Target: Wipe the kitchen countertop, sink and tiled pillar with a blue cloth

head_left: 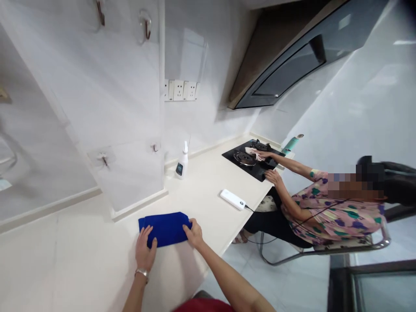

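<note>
We find the folded blue cloth (pixel 164 229) on the table (pixel 81 242) at 1 o'clock from our left hand (pixel 145 251) and 9 o'clock from our right hand (pixel 195 234), its long axis running 9 to 3, our fingers (pixel 147 235) lying partly open on its edges, any firm hold impossible to tell.

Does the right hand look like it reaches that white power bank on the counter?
Probably yes. The right hand is on the blue cloth, and the white power bank lies close by on the counter. Nothing seems to stand between them, though the hand would have to leave the cloth.
</note>
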Action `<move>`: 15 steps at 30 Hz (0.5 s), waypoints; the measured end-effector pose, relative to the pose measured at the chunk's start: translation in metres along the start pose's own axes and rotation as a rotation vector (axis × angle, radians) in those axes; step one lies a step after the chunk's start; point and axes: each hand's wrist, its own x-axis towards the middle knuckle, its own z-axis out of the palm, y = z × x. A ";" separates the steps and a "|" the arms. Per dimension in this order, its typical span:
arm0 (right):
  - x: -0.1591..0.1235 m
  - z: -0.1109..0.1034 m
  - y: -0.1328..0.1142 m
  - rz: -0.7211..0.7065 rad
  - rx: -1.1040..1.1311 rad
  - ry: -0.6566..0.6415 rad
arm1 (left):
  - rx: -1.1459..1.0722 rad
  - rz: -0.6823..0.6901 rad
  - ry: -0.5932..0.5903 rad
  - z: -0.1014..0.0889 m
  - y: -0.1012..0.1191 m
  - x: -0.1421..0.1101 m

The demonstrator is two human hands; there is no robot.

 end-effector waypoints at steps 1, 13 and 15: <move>0.000 0.001 0.002 0.023 0.046 -0.001 | -0.153 -0.080 0.021 -0.005 0.000 0.000; 0.015 -0.036 -0.040 0.147 0.811 0.029 | -0.727 -0.505 0.578 -0.065 0.009 -0.011; 0.028 -0.058 -0.063 0.081 0.880 0.061 | -0.754 -0.528 0.569 -0.061 0.015 -0.016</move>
